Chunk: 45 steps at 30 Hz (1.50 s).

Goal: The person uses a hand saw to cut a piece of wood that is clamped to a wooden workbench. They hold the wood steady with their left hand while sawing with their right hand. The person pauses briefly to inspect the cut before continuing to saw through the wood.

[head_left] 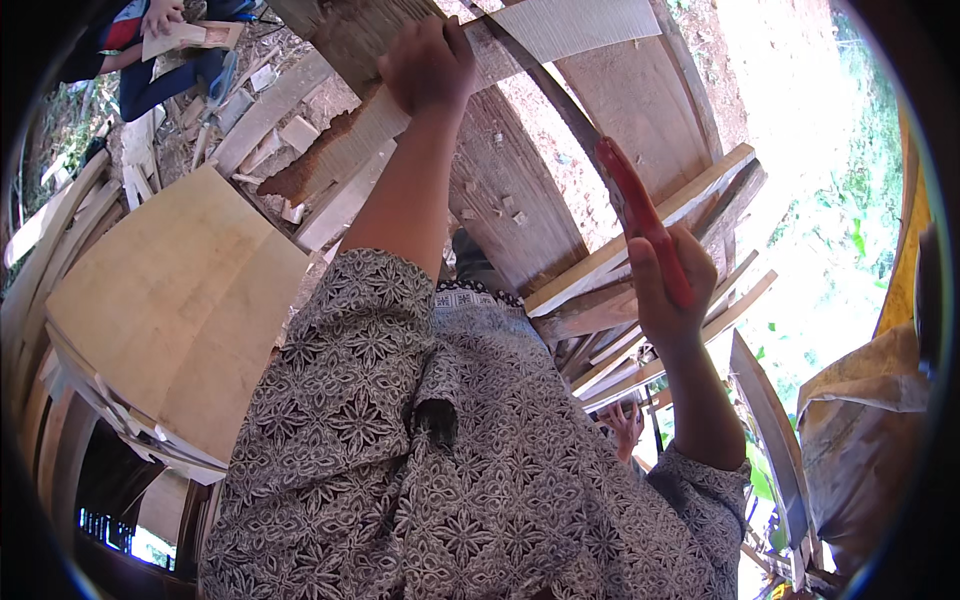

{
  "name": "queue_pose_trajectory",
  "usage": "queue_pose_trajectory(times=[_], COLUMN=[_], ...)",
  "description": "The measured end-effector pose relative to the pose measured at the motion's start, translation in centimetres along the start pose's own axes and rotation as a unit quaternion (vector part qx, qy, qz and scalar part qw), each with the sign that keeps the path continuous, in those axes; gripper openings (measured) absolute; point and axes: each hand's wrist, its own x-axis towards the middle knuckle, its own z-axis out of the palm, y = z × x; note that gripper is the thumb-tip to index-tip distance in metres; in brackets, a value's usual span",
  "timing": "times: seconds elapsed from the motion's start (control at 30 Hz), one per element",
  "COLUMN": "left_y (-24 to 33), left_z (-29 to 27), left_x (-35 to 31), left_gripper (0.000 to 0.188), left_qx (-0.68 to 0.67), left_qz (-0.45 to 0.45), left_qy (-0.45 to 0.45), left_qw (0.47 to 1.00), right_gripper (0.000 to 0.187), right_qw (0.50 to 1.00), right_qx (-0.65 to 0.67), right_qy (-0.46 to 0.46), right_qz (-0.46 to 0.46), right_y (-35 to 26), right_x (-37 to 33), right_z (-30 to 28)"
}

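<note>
My right hand is wrapped around the red handle of a handsaw. The saw's long dark blade runs up and to the left from the handle, across a pale thin board. One end of this board, toward the left, is ragged and brown. My left hand is closed on the same board, left of the blade; its fingertips are partly hidden. Beneath lie wide weathered planks with small wood chips on them. Where the blade meets the board, I cannot make out any cut.
A large plywood sheet lies on a stack at the left. At the upper left another person's hand holds a wood piece. Several timber lengths are at the right, with another hand below them. Offcuts litter the ground.
</note>
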Motion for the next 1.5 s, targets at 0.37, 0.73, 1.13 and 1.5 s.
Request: queue_pose_trajectory(times=[0.37, 0.73, 1.13, 1.5], left_y=[0.9, 0.5, 0.6, -0.5], left_z=[-0.6, 0.1, -0.3, -5.1], left_x=[0.5, 0.5, 2.9, 3.6], left_gripper=[0.026, 0.031, 0.033, 0.056], left_qx=[0.075, 0.089, 0.113, -0.029], left_qz=[0.027, 0.034, -0.127, 0.036], left_qy=[0.065, 0.028, -0.046, -0.237], left_qw=[0.995, 0.995, 0.984, 0.97], right_gripper=[0.034, 0.037, 0.038, 0.033], right_qw=[0.999, 1.0, 0.994, 1.0], right_qx=[0.04, -0.005, 0.017, 0.023], right_qy=[0.019, -0.019, -0.107, -0.001], right_qz=[-0.011, -0.006, -0.02, 0.01], right_y=[10.0, -3.5, -3.1, -3.7], right_x=[-2.9, 1.3, 6.1, 2.2], right_z=[3.3, -1.4, 0.8, 1.0])
